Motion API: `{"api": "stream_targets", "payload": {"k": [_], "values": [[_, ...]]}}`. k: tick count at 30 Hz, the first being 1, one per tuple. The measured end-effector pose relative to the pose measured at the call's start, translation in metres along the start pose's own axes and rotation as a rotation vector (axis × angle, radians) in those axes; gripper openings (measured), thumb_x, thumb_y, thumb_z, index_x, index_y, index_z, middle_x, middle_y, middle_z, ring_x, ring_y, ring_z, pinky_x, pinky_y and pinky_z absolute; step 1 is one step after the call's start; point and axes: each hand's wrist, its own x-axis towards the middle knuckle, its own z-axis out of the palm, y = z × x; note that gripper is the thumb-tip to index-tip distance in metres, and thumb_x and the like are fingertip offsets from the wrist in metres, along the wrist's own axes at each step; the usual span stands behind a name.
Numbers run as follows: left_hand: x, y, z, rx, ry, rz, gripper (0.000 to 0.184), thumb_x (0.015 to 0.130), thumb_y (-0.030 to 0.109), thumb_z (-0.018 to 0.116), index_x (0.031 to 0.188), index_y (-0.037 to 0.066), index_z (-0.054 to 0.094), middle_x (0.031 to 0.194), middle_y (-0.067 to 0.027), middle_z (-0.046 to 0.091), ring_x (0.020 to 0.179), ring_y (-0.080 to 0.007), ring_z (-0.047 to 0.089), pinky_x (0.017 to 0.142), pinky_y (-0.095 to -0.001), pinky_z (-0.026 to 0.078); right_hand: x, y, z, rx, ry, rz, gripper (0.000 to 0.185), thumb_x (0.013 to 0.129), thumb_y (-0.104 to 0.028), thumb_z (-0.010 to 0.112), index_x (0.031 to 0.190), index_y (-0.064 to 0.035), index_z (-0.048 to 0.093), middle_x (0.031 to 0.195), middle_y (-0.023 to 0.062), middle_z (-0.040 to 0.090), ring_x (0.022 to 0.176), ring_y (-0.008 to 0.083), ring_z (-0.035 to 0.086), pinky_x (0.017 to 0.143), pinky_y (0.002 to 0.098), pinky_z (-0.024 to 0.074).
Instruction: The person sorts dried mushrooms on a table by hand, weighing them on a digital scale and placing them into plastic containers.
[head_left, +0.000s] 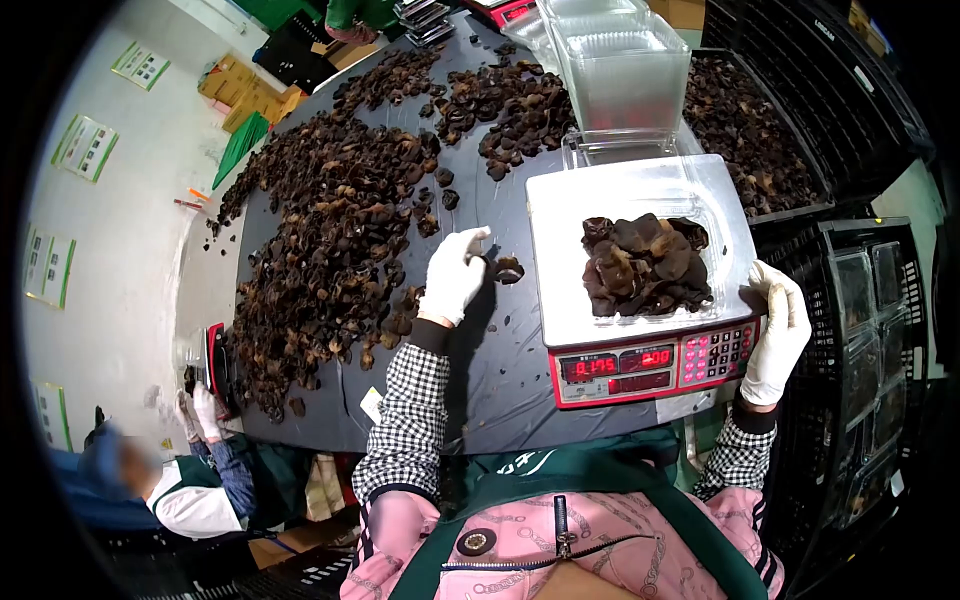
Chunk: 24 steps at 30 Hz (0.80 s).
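A clear plastic tray (720,222) with a heap of dark wood ear mushrooms (645,265) sits on the silver plate of a weighing scale (560,325); its red display is lit. My left hand (455,278), in a white glove, hovers over the dark table left of the scale, fingers partly curled and apart. Just right of it lies a single wood ear piece (508,270). My right hand (780,335), also gloved, is at the scale's right edge, its fingers closed together. A dark patch shows by the fingertips; whether it is a piece or shadow is unclear.
Loose wood ear mushrooms (330,240) spread across the table's left side. Stacked clear trays (625,80) stand behind the scale. A black crate of mushrooms (750,135) is at the back right; a black crate (870,350) stands right. Another person's gloved hands (205,412) are at lower left.
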Motion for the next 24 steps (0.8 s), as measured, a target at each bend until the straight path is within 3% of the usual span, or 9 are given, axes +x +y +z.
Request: {"api": "stream_targets", "payload": {"k": [2, 3, 4, 7, 8, 10, 16, 20, 24], "values": [[0.001, -0.001, 0.006, 0.177, -0.116, 0.182, 0.040, 0.085, 0.003, 0.061, 0.124, 0.007, 0.068, 0.119, -0.0153, 0.068, 0.110, -0.0321, 0.065, 0.098, -0.0394, 0.052, 0.000, -0.001, 0.004, 0.021, -0.015, 0.017, 0.025, 0.106, -0.013, 0.053, 0.115, 0.0026, 0.071, 0.111, 0.0095, 0.073, 0.096, 0.0145, 0.068, 0.086, 0.0287, 0.0546], [-0.003, 0.002, 0.013, 0.191, -0.172, 0.161, 0.038, 0.085, 0.009, 0.066, 0.123, 0.007, 0.068, 0.124, -0.0167, 0.065, 0.118, -0.0347, 0.060, 0.105, -0.0410, 0.048, 0.000, -0.002, 0.005, 0.028, -0.019, 0.028, 0.025, 0.106, -0.013, 0.053, 0.115, 0.0026, 0.071, 0.111, 0.0095, 0.073, 0.096, 0.0146, 0.068, 0.086, 0.0288, 0.0547], [-0.006, 0.009, 0.016, 0.282, -0.188, 0.186, 0.036, 0.085, 0.011, 0.071, 0.120, 0.006, 0.068, 0.120, -0.0166, 0.064, 0.114, -0.0355, 0.061, 0.099, -0.0408, 0.050, -0.001, -0.004, 0.006, 0.032, -0.018, 0.038, 0.025, 0.106, -0.013, 0.053, 0.115, 0.0025, 0.071, 0.111, 0.0095, 0.073, 0.097, 0.0147, 0.068, 0.087, 0.0288, 0.0548], [-0.013, -0.002, 0.034, 0.186, -0.075, 0.226, 0.019, 0.088, 0.005, 0.067, 0.107, 0.004, 0.068, 0.099, -0.0160, 0.066, 0.096, -0.0368, 0.063, 0.082, -0.0452, 0.052, -0.002, -0.007, 0.008, 0.020, -0.012, -0.008, 0.024, 0.106, -0.013, 0.054, 0.115, 0.0031, 0.071, 0.109, 0.0092, 0.073, 0.097, 0.0146, 0.068, 0.088, 0.0289, 0.0546], [-0.019, -0.006, 0.037, 0.171, -0.073, 0.175, 0.023, 0.087, 0.000, 0.068, 0.110, 0.003, 0.068, 0.101, -0.0158, 0.068, 0.096, -0.0353, 0.066, 0.087, -0.0406, 0.053, -0.002, -0.008, 0.007, 0.034, -0.010, 0.007, 0.024, 0.106, -0.012, 0.054, 0.114, 0.0033, 0.071, 0.109, 0.0091, 0.073, 0.097, 0.0144, 0.068, 0.088, 0.0289, 0.0545], [-0.024, -0.001, 0.024, 0.115, -0.036, 0.178, 0.019, 0.088, -0.001, 0.067, 0.106, 0.001, 0.069, 0.098, -0.0159, 0.071, 0.092, -0.0339, 0.069, 0.084, -0.0390, 0.055, -0.001, -0.004, 0.003, 0.016, -0.009, -0.006, 0.024, 0.106, -0.012, 0.054, 0.114, 0.0029, 0.071, 0.108, 0.0084, 0.073, 0.096, 0.0137, 0.068, 0.087, 0.0284, 0.0541], [-0.092, 0.037, -0.062, -0.062, -0.254, -0.069, 0.015, 0.091, 0.006, 0.070, 0.106, 0.001, 0.072, 0.097, -0.0140, 0.074, 0.089, -0.0228, 0.072, 0.081, -0.0319, 0.056, 0.001, -0.003, 0.002, 0.006, -0.003, -0.017, 0.025, 0.106, -0.014, 0.055, 0.113, 0.0027, 0.072, 0.106, 0.0080, 0.073, 0.093, 0.0131, 0.068, 0.085, 0.0275, 0.0539], [-0.181, 0.039, -0.114, 0.055, -0.515, -0.258, 0.016, 0.091, 0.013, 0.074, 0.102, 0.002, 0.073, 0.097, -0.0129, 0.075, 0.088, -0.0191, 0.072, 0.080, -0.0314, 0.056, 0.005, -0.001, 0.006, 0.015, -0.025, -0.013, 0.025, 0.106, -0.014, 0.055, 0.114, 0.0036, 0.071, 0.108, 0.0092, 0.073, 0.093, 0.0135, 0.068, 0.084, 0.0279, 0.0546], [-0.282, 0.020, -0.151, 0.167, -0.620, -0.624, 0.024, 0.084, 0.006, 0.078, 0.108, 0.002, 0.073, 0.097, -0.0130, 0.076, 0.087, -0.0190, 0.073, 0.078, -0.0319, 0.057, 0.008, -0.001, 0.019, 0.070, -0.034, -0.014, 0.026, 0.106, -0.014, 0.055, 0.115, 0.0044, 0.070, 0.108, 0.0101, 0.073, 0.095, 0.0145, 0.069, 0.083, 0.0289, 0.0567]]}}
